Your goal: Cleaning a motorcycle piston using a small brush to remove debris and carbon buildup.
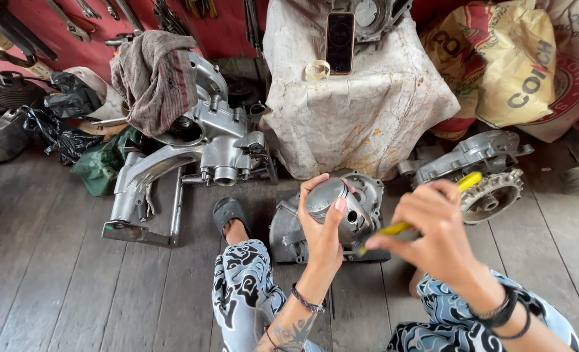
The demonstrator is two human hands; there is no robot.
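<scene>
Fingers (320,195) of the left hand (322,228) wrap a grey piston (325,195) at frame centre; the right hand (436,221) grips a yellow tool (433,205) against it, work apparently midway.

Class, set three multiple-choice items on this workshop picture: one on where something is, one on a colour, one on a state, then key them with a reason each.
1. Where is the phone?
A. on the cloth-covered block
B. on the wooden floor
C. in the right hand

2. What colour is the handle of the tool in the right hand?
A. red
B. yellow
C. black

3. How is the piston at this moment?
A. lying on the floor
B. gripped in the left hand
C. wrapped in a rag

Key: 1 A, the phone leans at the top of the covered block. 2 B, yellow shows on both sides of the fist. 3 B, the fingers curl round the grey metal piston above the engine casing.
</scene>
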